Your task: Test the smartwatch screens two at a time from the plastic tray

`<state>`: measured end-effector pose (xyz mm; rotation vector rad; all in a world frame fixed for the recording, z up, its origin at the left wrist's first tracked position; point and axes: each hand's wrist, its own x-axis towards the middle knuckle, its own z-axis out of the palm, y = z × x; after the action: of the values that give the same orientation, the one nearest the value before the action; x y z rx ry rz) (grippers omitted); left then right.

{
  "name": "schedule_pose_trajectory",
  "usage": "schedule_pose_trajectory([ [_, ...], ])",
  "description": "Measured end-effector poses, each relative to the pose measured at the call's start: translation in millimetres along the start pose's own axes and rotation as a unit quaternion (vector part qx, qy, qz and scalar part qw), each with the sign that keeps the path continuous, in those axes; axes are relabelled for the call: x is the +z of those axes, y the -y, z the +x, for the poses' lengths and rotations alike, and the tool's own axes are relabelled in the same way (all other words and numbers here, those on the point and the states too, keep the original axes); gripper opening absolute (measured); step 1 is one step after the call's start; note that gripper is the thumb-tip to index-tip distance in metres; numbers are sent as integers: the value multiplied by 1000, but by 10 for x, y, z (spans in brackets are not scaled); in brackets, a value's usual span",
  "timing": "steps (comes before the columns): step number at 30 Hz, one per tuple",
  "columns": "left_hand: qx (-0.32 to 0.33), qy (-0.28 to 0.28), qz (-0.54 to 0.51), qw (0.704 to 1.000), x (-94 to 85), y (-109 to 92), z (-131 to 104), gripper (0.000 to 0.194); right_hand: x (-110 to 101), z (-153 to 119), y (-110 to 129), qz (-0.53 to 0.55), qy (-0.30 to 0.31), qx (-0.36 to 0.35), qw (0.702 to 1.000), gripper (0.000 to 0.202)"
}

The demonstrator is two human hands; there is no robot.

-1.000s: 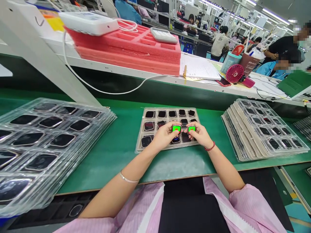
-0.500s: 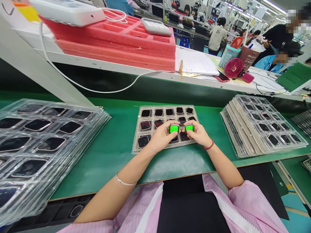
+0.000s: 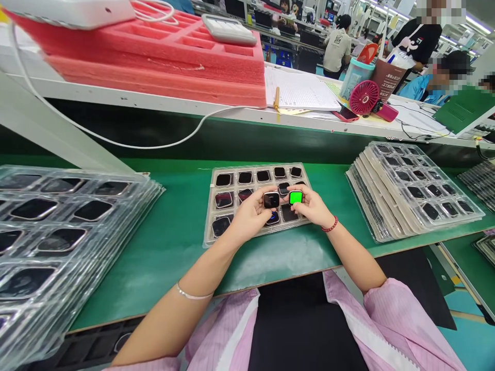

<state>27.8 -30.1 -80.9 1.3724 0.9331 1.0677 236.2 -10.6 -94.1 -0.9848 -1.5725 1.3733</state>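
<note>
the two watches you have in hand are over the right half of the open tray [image 3: 211,208], which lies on the green desk [image 3: 135,273], set back from its near edge. your left hand [image 3: 247,216] is closed on the dark-screened watch [image 3: 271,200], fingers and thumb pinching its rim; your right hand [image 3: 315,207] pinches the green-lit watch [image 3: 296,197] the same way, thumb at its lower edge. they look light and stiff, with smooth glass that would likely slip or scratch, so the frame's sides are the place to hold, thumbs off the screens.

further out, the left stack of trays [image 3: 127,226] fills the desk's left end, and the right stack of trays [image 3: 382,206] sits toward its right end, by the near edge. beyond the far edge, a red foam block [image 3: 170,77] rests on the raised shelf.

compared with half a second ago, the watch in your left hand has gone from green to dark; the right one is still green. both grips look unchanged, and your view has shifted a little.
</note>
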Motion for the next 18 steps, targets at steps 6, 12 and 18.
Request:
schedule_pose_trajectory([
  [6, 2, -14, 11, 1000, 8, 7, 24, 48, -15, 27, -30, 9, 3, -12, 1000, 41],
  [12, 1, -9, -10, 1000, 7, 39, 49, 51, -16, 25, -54, -11, 11, -36, 999, 56],
  [18, -4, -20, 10, 1000, -8, 20, 33, 49, -28, 27, -53, -11, 12, -27, 999, 48],
])
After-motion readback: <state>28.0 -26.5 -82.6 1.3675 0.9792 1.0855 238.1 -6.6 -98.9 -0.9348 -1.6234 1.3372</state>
